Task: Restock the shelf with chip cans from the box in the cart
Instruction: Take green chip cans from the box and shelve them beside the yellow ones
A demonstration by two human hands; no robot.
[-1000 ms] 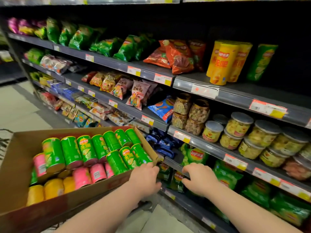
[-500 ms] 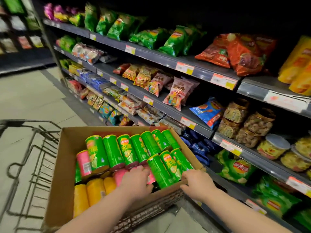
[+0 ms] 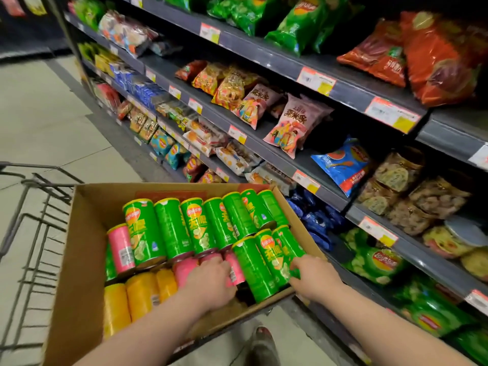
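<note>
Both hands have come from the shelf [image 3: 330, 199] down over the cart [image 3: 34, 215] into its box [image 3: 79, 273] of lying cans [image 3: 169, 228]. Left hand [image 3: 211, 282] curls over a pink can [image 3: 235, 269]; right hand [image 3: 315, 277] touches a green can [image 3: 274, 256], its grip I cannot tell. Cans seem light, stiff, slippery: take one around the middle.

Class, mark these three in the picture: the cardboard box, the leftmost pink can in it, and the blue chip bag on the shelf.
cardboard box [image 3: 87, 233]: head view, left inner wall.
leftmost pink can [image 3: 120, 243]: head view, upper side.
blue chip bag [image 3: 340, 165]: head view, middle of its front.
</note>
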